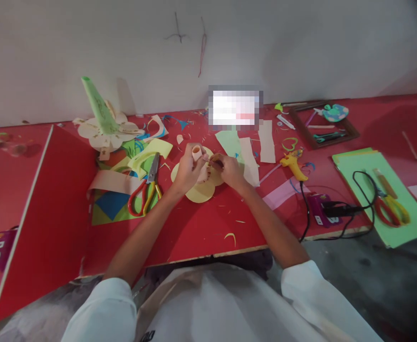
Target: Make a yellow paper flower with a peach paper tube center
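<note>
Gripping paper tube [196, 151], left hand [187, 170] closely curled.

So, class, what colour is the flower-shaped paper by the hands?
The flower-shaped paper is pale yellow, seen in the head view.

White shirt [208, 308], 6 o'clock, bears small dark marking [147, 336] at 7; short white sleeves [103, 308] sit at 7 and 5.
</note>
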A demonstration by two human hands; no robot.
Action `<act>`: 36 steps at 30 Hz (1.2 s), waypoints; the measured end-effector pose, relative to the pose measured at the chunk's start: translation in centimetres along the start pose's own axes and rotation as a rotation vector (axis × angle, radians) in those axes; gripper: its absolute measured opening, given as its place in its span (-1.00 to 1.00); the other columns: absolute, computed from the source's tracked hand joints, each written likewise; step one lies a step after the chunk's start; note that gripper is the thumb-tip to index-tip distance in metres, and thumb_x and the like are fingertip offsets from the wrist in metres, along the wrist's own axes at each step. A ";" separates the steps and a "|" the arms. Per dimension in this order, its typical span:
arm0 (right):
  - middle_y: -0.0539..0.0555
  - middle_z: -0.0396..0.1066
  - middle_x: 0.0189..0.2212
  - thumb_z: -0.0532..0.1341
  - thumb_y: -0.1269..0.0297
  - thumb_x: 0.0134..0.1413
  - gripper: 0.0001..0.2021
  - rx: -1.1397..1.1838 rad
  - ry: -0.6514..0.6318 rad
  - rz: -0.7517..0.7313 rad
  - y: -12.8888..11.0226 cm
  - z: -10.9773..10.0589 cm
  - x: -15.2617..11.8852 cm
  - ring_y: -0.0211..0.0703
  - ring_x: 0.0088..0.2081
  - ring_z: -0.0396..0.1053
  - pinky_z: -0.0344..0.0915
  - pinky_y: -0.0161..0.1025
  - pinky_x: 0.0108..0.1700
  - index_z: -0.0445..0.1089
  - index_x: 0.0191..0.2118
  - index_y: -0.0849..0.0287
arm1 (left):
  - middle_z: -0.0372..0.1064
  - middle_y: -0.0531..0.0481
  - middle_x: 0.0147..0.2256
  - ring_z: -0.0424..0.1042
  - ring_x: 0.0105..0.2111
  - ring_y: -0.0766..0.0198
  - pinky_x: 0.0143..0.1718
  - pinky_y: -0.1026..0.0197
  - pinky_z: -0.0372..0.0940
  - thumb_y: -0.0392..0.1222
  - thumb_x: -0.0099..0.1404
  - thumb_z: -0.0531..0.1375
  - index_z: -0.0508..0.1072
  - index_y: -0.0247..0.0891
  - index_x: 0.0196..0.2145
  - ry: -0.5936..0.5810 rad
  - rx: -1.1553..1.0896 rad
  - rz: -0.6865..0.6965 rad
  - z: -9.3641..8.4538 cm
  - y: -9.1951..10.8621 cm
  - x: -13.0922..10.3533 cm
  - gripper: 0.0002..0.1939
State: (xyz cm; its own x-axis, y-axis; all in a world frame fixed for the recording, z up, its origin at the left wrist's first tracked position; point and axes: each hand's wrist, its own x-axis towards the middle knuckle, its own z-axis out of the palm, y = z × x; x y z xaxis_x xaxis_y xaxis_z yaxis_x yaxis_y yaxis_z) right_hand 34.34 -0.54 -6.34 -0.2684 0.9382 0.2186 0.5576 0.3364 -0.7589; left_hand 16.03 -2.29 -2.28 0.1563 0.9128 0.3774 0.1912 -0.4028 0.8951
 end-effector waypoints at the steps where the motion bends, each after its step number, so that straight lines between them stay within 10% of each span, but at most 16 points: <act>1: 0.14 0.65 -0.25 0.24 0.22 0.33 -0.84 0.018 0.005 -0.003 -0.1 -0.1 0.1 0.02 -0.24 0.58 0.39 -0.15 -0.16 0.57 -0.13 0.12 | 0.40 -0.04 -0.21 0.49 -0.22 0.22 -0.15 0.12 0.41 0.15 0.53 0.11 0.27 -0.12 -0.07 -0.016 0.016 0.005 -0.2 0.0 0.0 -0.71; 6: 0.17 0.62 -0.07 0.14 0.32 0.40 -0.75 -0.107 0.169 -0.020 -0.2 -2.4 -0.9 0.06 -0.07 0.54 0.39 -0.12 -0.04 0.54 0.03 0.10 | 0.40 -0.26 0.18 0.41 0.21 0.03 0.24 -0.04 0.30 0.28 0.52 0.04 0.27 -0.15 0.24 -0.066 0.205 0.127 -3.8 -0.9 -0.5 -0.44; 14: 0.28 0.54 -0.08 -0.07 0.61 0.29 -0.40 -0.639 0.083 0.028 1.8 -4.9 -3.1 0.15 0.00 0.41 0.36 -0.01 0.03 0.34 0.36 0.21 | 0.46 -0.33 0.13 0.36 0.19 -0.25 0.27 -0.28 0.09 -0.08 0.45 0.19 0.51 -0.22 0.10 0.069 1.097 -0.243 -10.0 -4.8 -0.8 -0.66; 20: 0.20 0.56 -0.16 -0.02 0.44 0.44 -0.58 -0.363 0.337 -0.181 -1.9 -4.3 -4.7 0.05 -0.08 0.49 0.46 -0.02 0.02 0.47 0.19 0.10 | 0.51 -0.16 -0.20 0.47 -0.10 0.05 0.02 -0.01 0.28 -0.16 0.51 0.11 0.57 -0.21 -0.19 0.355 0.843 -0.040 -11.4 -1.5 -1.3 -0.77; 27: 0.21 0.47 0.14 0.13 0.25 0.45 -0.59 -0.032 0.264 -0.428 -10.1 -1.4 -6.8 0.11 0.22 0.44 0.42 0.14 0.23 0.31 0.34 -0.06 | 0.37 0.08 -0.40 0.42 -0.48 0.34 -0.40 0.26 0.28 -0.01 0.50 0.22 0.47 -0.23 -0.19 0.633 0.316 0.108 -11.5 4.9 -4.8 -0.77; 32: 0.30 0.18 0.43 0.20 -0.26 0.33 -0.12 0.307 0.147 -0.292 -13.9 0.8 -6.3 0.17 0.47 0.15 0.24 0.26 0.40 -0.19 0.54 -0.04 | 0.39 0.10 -0.44 0.40 -0.54 0.37 -0.49 0.30 0.27 0.02 0.48 0.26 0.47 -0.22 -0.18 0.578 0.087 0.023 -9.7 6.5 -8.2 -0.76; 36: 0.21 0.54 0.06 0.19 -0.07 0.43 -0.45 0.554 0.175 -0.147 -14.6 1.6 -6.8 -0.03 0.09 0.55 0.53 -0.03 0.12 0.18 0.37 0.03 | 0.42 0.08 -0.43 0.43 -0.51 0.38 -0.48 0.34 0.30 0.00 0.50 0.24 0.48 -0.23 -0.21 0.406 0.076 -0.080 -7.3 6.6 -10.4 -0.76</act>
State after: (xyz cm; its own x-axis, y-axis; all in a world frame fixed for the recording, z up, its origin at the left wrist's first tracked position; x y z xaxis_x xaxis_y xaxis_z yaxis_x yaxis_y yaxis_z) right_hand 26.75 -11.92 2.30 -0.1523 0.9002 0.4079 0.0192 0.4153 -0.9095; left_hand 8.62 -13.93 1.41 -0.2539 0.8879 0.3835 0.2607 -0.3190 0.9112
